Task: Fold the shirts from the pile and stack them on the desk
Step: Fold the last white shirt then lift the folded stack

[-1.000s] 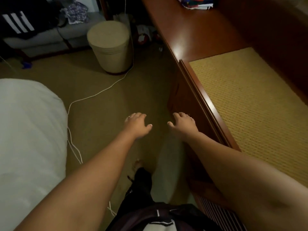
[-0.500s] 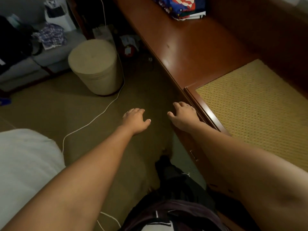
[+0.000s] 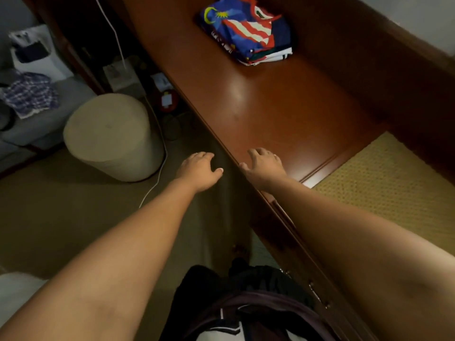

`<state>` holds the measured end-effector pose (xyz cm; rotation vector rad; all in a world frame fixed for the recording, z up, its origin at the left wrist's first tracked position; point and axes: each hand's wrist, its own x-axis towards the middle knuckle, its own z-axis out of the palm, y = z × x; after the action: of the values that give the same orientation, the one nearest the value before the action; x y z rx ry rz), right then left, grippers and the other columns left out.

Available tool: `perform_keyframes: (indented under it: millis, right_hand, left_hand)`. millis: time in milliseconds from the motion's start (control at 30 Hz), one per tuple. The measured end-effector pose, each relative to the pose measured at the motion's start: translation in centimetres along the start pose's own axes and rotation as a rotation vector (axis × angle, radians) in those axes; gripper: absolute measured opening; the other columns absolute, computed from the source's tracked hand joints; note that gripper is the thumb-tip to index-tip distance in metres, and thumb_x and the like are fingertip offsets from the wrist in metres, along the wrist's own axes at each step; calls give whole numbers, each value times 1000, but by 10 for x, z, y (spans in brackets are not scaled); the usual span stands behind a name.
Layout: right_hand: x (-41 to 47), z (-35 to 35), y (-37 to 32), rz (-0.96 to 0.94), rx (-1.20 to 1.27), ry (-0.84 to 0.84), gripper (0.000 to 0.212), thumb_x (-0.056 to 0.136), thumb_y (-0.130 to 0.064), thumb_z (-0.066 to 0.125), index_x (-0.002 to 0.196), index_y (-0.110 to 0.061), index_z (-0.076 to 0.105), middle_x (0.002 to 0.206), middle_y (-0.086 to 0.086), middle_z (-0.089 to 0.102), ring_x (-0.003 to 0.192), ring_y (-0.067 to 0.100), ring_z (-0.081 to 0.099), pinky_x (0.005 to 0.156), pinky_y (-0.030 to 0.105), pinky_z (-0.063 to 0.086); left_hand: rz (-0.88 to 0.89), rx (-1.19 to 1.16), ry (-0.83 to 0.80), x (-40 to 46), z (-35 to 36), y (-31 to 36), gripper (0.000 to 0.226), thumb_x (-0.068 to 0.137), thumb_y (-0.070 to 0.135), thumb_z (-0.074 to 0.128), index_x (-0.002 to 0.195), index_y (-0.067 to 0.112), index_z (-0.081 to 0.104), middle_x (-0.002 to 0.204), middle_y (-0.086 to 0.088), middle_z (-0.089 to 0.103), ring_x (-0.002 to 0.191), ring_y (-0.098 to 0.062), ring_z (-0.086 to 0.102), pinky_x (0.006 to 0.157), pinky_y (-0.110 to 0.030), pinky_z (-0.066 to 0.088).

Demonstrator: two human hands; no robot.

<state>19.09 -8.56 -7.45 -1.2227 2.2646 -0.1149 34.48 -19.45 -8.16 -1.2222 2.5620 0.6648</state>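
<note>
Left hand and right hand spread, empty, near desk; folded shirts show no readable writing.

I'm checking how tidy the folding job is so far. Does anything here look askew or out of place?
Not on the desk: the folded shirts sit in one compact stack. Off it, a checked garment lies crumpled on the grey sofa, unfolded, and a white cable trails loose across the carpet.

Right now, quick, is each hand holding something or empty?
Left hand: open, empty, held out above the floor.
Right hand: open, empty, fingers relaxed, over the desk edge.
</note>
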Motion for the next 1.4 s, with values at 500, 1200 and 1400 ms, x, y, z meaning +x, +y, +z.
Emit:
perform_keyframes:
  millis: [500, 1200, 1400]
  right_hand:
    - [179, -47, -93, 236, 70, 74, 64, 97, -52, 36, 150, -18, 26, 157, 12, 23, 145, 30, 20, 119, 46, 13]
    - [352, -123, -123, 454, 319, 360, 58, 95, -44, 46, 144, -13, 38, 150, 12, 36, 138, 29, 32, 114, 42, 26]
    - [400, -154, -106, 482, 353, 433, 53, 94, -42, 48, 139, -13, 43, 144, 12, 43, 133, 30, 38, 108, 41, 31]
  left_hand:
    - [256, 103, -95, 194, -121, -72, 64, 94, 48, 48, 146, 13, 35, 150, -8, 37, 140, -26, 30, 113, -38, 27]
    - [482, 190, -149, 420, -221, -86, 63, 91, 43, 54, 143, 11, 40, 147, -12, 42, 137, -28, 34, 113, -35, 27]
    - [512, 141, -116, 487, -244, -64, 61, 91, 38, 58, 141, 6, 42, 146, -14, 42, 137, -28, 34, 113, -29, 21]
